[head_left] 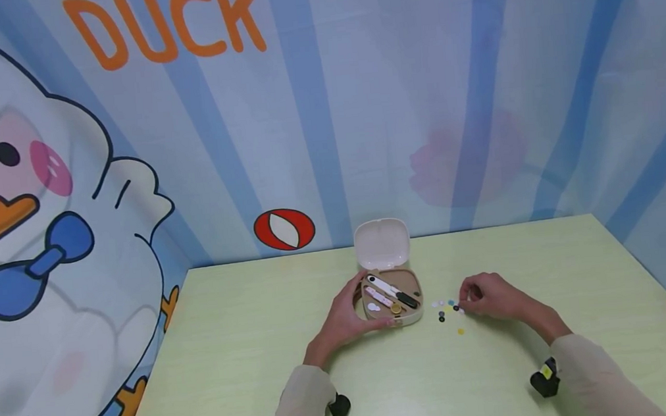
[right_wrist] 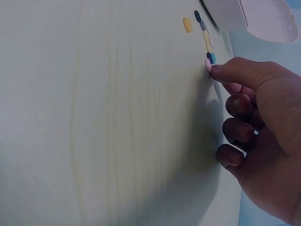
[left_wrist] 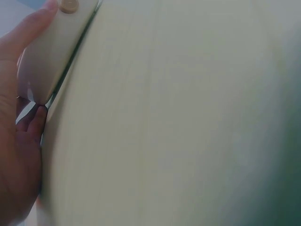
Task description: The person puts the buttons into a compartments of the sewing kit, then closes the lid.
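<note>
1. Fingertips of the right hand [head_left: 492, 296] sit at the edge of a scatter of small buttons [head_left: 450, 310]; in the right wrist view the forefinger [right_wrist: 230, 70] touches a pink button [right_wrist: 207, 64] while the other fingers curl under. Whether the thumb pinches that button I cannot tell.

2. Left hand [head_left: 349, 319] cups the near left side of the open sewing kit case [head_left: 393, 298], thumb along its front wall and fingers round the side, holding it in place on the table [head_left: 232, 349].

3. Inside the case lie a white tool, a pink one, a dark-handled one and a brass-coloured round piece [head_left: 396, 308]; its lid [head_left: 382, 243] stands raised behind.

4. Buttons lie just right of the case, white, blue, yellow and dark ones close together, one yellow button [head_left: 461, 331] a little nearer the person.

5. Risk, as I judge it: the buttons are flat and smooth on a slick tabletop, so a fingertip pressing at an edge could flick one away or push the cluster apart.

6. A nudge from the left hand could shift the light case or tip its lid down.
</note>
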Demonstrator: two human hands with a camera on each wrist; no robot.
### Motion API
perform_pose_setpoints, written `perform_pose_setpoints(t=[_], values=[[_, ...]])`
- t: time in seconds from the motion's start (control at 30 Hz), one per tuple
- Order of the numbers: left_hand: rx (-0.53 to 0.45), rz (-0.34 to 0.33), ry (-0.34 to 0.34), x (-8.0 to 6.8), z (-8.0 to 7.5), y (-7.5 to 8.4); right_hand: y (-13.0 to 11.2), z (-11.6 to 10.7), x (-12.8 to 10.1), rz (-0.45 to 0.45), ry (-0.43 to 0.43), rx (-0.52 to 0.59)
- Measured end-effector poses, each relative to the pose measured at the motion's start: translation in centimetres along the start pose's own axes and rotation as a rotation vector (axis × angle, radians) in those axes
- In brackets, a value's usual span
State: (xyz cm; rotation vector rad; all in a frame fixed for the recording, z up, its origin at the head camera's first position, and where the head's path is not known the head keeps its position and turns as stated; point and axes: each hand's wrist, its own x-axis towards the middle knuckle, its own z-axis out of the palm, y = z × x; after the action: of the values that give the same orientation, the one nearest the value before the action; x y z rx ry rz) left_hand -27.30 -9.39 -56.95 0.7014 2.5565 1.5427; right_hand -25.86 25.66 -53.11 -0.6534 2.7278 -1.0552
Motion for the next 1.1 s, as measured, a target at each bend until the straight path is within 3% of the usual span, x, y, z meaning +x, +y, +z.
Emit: perform_pose_setpoints(t=[0.27,0.6,1.1], values=[[0.005,-0.002,-0.001,0.0,0.0,0.0,0.0,-0.6,0.1,0.012,-0.034,-0.01],[-0.006,0.011,-0.004,0.0,0.0,0.0,-1.5,-1.4,1.7,-0.086,-0.037,0.022],[0.009,-0.015,-0.007,-0.1,-0.1,0.4,-3.5,-0.4,4.6,-0.128,-0.036,0.123]])
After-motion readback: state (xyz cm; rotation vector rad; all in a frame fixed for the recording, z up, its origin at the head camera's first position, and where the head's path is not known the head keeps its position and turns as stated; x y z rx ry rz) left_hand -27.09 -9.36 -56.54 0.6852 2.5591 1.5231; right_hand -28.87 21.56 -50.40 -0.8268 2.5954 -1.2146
